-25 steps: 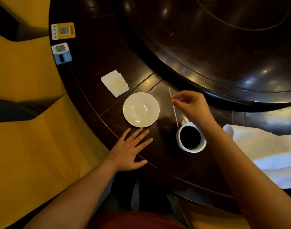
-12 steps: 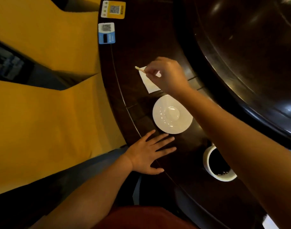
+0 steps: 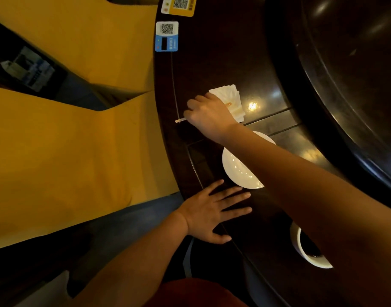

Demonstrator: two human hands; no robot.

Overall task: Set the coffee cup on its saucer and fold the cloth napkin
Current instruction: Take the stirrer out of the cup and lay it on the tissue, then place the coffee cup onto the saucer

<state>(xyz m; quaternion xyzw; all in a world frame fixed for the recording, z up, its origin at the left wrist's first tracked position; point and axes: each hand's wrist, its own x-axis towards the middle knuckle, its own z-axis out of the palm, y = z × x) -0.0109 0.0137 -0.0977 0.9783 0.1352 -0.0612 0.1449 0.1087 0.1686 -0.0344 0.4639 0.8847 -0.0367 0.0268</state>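
Note:
A white saucer (image 3: 236,171) lies bare on the dark table, partly hidden by my right forearm. The white coffee cup (image 3: 309,255), full of dark coffee, stands on the table at the lower right, apart from the saucer and half covered by that arm. My right hand (image 3: 209,117) reaches past the saucer and pinches a thin stirring stick (image 3: 180,120) over a small folded white paper napkin (image 3: 231,98). My left hand (image 3: 212,212) rests flat on the table near its edge, fingers spread, just below the saucer. The cloth napkin is out of view.
Two QR-code stickers, one yellow (image 3: 181,5) and one blue (image 3: 166,36), sit on the table's far rim. A raised round turntable (image 3: 345,74) fills the right side. Yellow chair covers (image 3: 68,140) stand close on the left.
My right hand has carried the stick leftward from above the cup, past the saucer, down onto the paper napkin. The view swung left, dropping the cloth napkin out of frame. My left hand stayed put.

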